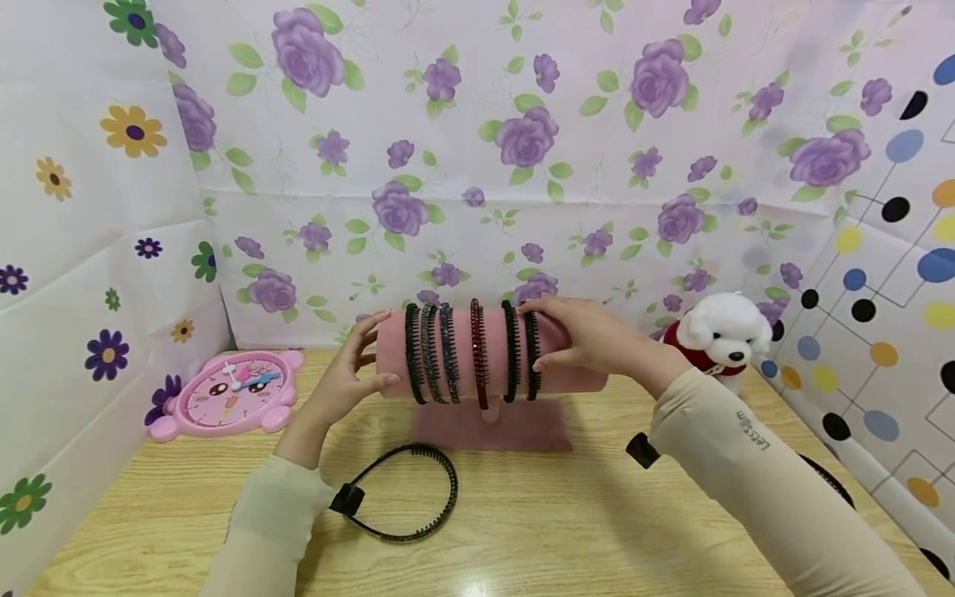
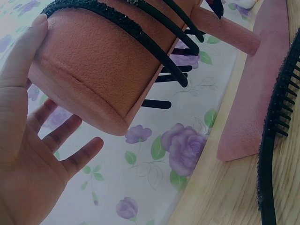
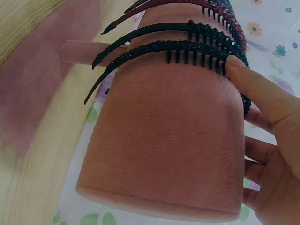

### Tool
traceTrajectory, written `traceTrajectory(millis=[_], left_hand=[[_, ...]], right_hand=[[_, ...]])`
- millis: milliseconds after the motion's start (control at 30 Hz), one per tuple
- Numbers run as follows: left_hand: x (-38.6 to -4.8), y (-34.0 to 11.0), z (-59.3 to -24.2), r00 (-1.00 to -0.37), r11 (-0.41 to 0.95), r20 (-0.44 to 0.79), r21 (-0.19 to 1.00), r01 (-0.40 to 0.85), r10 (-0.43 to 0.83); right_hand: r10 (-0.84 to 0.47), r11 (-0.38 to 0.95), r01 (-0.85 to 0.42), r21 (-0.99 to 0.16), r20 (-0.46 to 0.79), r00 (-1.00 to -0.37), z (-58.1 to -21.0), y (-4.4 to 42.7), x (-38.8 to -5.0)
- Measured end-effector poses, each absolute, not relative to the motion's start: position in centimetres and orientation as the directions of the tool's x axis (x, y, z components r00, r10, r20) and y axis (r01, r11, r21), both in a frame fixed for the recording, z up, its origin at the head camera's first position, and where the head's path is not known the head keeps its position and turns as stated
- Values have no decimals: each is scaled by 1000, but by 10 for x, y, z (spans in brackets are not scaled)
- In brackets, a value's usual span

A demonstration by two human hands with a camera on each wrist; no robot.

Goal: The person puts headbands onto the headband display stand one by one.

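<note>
A pink headband display stand [image 1: 496,352], a padded roll on a post and flat base, stands upright on the table. Several toothed headbands sit round the roll: dark glittery ones, a red one [image 1: 479,352] near the middle and black ones to its right. At the roll's left end, my left hand [image 1: 343,381] holds the padding between fingers and thumb; some of its fingers stand apart from the roll in the left wrist view. My right hand [image 1: 593,336] pinches the rightmost black headband [image 3: 140,52], thumb on its toothed front. The other right fingers are partly hidden behind the roll.
Another black headband [image 1: 451,497] lies on the wooden table in front of the stand, near the left wrist. A pink clock [image 1: 235,394] is at the left. At the right back sits a white toy dog [image 1: 727,327]. A dark headband [image 1: 828,477] shows partly behind the right sleeve.
</note>
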State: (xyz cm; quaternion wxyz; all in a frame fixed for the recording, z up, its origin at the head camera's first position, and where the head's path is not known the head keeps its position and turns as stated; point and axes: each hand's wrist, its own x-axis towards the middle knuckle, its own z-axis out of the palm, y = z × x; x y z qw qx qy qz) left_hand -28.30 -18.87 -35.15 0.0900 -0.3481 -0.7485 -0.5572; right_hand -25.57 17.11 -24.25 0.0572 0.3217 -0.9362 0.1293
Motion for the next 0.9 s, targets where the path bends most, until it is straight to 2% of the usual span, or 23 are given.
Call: traceTrajectory(millis=[300,533,767,900], left_hand=[[-283,-189,-351,-740,144,526,766,626,420],[-281,-189,-354,-743,147,524,768,624,416],[-283,-190,-355,-742,148,524,767,625,419],[-284,-189,-354,-741,144,524,768,624,421]], right_hand=[[-597,742,-624,-244,182,-781,-234,173,-249],[-568,755,-592,-281,171,-805,-222,187,-238],[-541,781,-574,-247,191,-819,-209,211,-224],[-489,813,-528,-247,206,-848,-205,227,-214]])
